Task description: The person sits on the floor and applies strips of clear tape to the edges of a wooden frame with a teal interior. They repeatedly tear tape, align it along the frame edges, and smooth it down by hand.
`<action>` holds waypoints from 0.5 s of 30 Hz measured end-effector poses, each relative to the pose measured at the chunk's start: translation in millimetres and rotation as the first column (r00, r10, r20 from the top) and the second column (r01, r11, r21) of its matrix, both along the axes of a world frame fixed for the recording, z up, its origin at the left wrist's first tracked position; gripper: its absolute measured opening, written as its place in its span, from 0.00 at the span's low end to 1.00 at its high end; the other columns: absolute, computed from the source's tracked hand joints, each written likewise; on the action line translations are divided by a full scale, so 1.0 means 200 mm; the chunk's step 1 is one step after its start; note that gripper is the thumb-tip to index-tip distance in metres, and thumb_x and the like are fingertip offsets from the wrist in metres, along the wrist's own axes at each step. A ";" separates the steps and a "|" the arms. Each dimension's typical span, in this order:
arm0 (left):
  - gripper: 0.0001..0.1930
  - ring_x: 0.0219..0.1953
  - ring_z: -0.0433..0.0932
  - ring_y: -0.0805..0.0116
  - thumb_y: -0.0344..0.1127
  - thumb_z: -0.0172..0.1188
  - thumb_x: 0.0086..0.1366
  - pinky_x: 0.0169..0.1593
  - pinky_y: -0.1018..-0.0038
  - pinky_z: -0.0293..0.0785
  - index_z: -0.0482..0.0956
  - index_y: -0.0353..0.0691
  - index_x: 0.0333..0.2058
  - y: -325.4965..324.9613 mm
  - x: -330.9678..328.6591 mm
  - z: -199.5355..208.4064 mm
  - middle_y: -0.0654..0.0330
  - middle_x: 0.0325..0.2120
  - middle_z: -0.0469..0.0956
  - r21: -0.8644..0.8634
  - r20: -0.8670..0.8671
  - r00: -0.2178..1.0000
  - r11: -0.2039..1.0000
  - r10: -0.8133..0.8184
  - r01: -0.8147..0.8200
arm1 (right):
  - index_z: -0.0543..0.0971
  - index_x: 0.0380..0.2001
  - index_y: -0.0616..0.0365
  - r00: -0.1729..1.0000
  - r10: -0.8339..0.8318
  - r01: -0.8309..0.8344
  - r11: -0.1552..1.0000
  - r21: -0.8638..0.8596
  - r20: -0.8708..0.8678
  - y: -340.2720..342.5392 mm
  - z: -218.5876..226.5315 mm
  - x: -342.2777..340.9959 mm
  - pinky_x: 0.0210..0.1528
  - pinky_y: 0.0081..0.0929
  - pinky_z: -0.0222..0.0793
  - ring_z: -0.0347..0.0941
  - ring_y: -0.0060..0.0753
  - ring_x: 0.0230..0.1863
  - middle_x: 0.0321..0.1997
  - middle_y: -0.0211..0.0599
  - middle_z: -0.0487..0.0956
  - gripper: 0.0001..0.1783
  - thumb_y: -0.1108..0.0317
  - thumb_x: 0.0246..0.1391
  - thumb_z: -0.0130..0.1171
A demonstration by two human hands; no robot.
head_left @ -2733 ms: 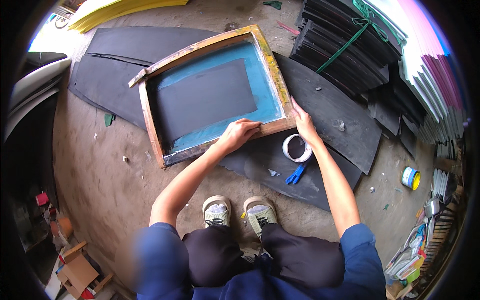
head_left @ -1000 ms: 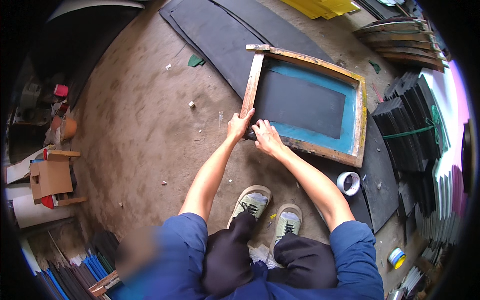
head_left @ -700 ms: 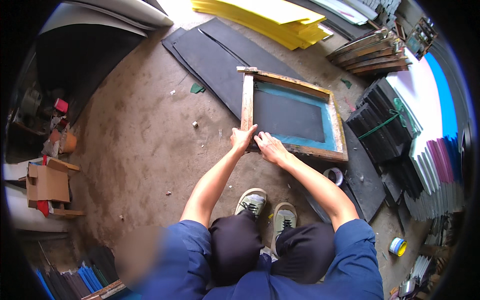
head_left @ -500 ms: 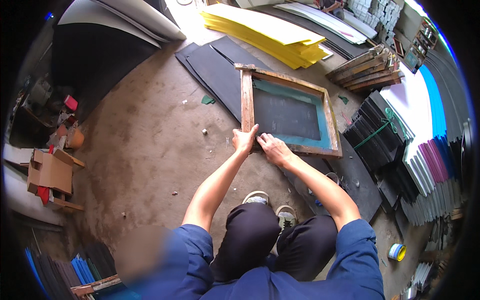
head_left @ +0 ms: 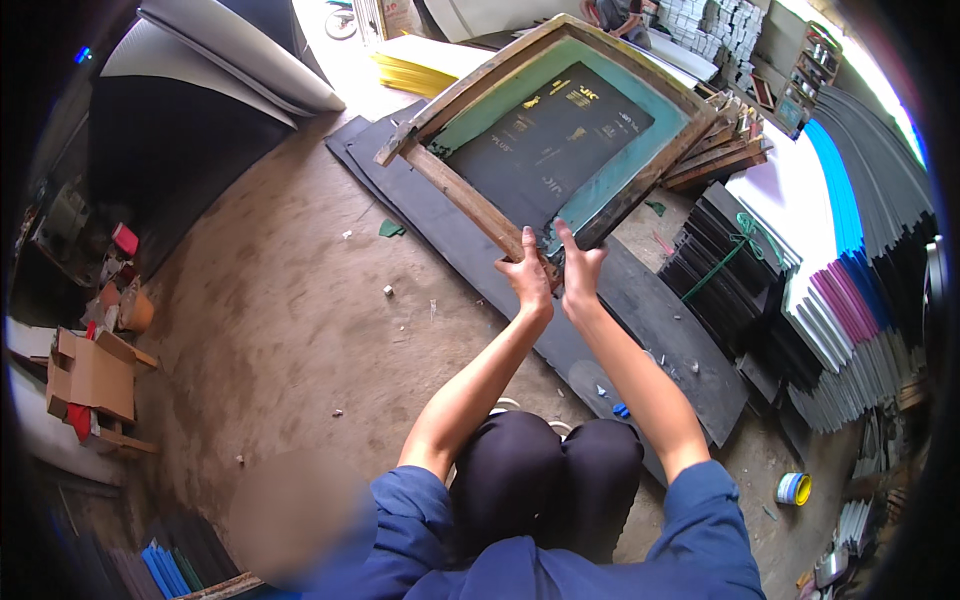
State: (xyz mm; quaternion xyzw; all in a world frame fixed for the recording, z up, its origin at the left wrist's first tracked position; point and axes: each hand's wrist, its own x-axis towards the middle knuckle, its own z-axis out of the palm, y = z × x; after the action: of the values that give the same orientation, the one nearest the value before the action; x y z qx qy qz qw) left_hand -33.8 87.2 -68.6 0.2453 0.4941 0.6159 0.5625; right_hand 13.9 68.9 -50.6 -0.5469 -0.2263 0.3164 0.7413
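A wooden screen-printing frame with teal-edged mesh is held up and tilted in front of me. Small yellow and pale marks show in its dark middle. My left hand is closed around the frame's near corner, thumb upward on the wood. Right beside it, my right hand grips the same corner from the right side, its thumb also up. The frame's far end rises over the floor sheets, and the fingers under the wood are hidden.
Black sheets lie on the floor under the frame. Yellow sheets are stacked behind it, partly covered. At right stand tied black slabs and a paint can. A cardboard box sits at left. Another person is far off.
The frame has come up off the black sheets and its far end is tilted upward. Both hands have shifted to grip its near corner with thumbs up.
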 end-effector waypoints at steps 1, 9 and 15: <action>0.36 0.34 0.69 0.68 0.60 0.58 0.54 0.34 0.72 0.70 0.56 0.33 0.43 -0.01 0.02 0.00 0.56 0.33 0.66 0.032 0.019 0.999 0.999 -0.043 0.042 | 0.57 0.49 0.68 0.988 -0.100 0.100 0.995 0.006 0.116 0.07 0.02 0.01 0.54 0.32 0.57 0.64 0.40 0.48 0.49 0.51 0.65 0.39 0.61 0.40 0.66; 0.23 0.29 0.71 0.64 0.49 0.45 0.65 0.36 0.67 0.66 0.76 0.38 0.19 0.20 -0.58 -0.02 0.58 0.22 0.73 0.454 -0.704 0.671 0.874 0.233 0.173 | 0.78 0.17 0.64 0.967 0.061 -0.001 0.972 -0.235 0.248 0.11 -0.27 0.51 0.27 0.22 0.62 0.67 0.19 0.21 0.20 0.29 0.76 0.08 0.70 0.39 0.59; 0.45 0.54 0.66 0.57 0.68 0.57 0.46 0.59 0.55 0.50 0.62 0.37 0.53 0.56 -0.63 -0.26 0.49 0.50 0.66 0.010 -1.000 -0.007 0.995 0.011 0.099 | 0.70 0.25 0.61 0.978 0.178 -0.136 0.940 -0.314 0.109 -0.09 -0.63 0.66 0.27 0.21 0.63 0.66 0.21 0.22 0.22 0.27 0.71 0.11 0.71 0.36 0.59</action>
State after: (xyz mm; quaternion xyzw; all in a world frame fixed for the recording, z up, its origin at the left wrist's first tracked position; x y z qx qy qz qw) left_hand -159.1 199.2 -121.2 0.6465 0.7148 0.2609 0.0552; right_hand 145.7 51.1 -176.8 -0.6552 -0.2675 0.3677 0.6033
